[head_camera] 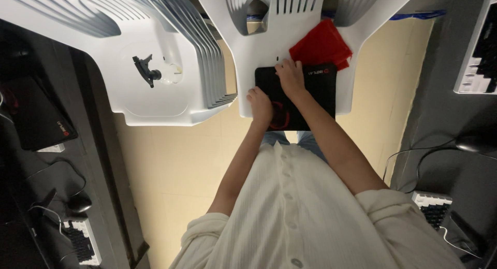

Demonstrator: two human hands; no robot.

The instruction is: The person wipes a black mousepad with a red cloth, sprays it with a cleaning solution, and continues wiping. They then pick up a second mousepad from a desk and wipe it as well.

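Nearest is the white shirt (305, 217) of the person, with both sleeves rolled up. Under it the beige floor (176, 170) lies open between dark tables (103, 144) at the left and right edges; each table carries a keyboard (83, 243) and cables.

Both forearms reach forward over this open floor to a white plastic chair (290, 31). A black pad (316, 100) lies flat on the seat of the chair, and its near edge comes to the front edge of the seat. The left hand (260, 106) rests on the left part of the pad, fingers curled down, pressing and not gripping. The right hand (291, 78) lies flat and open on the far left part of the pad, fingers spread toward its far edge.

Just behind the pad a red cloth (322, 45) lies on the seat, touching the far edge of the pad. To the left stands a stack of white chairs (155, 82) with a black clip (145, 70) on the top seat, well apart from the hands.
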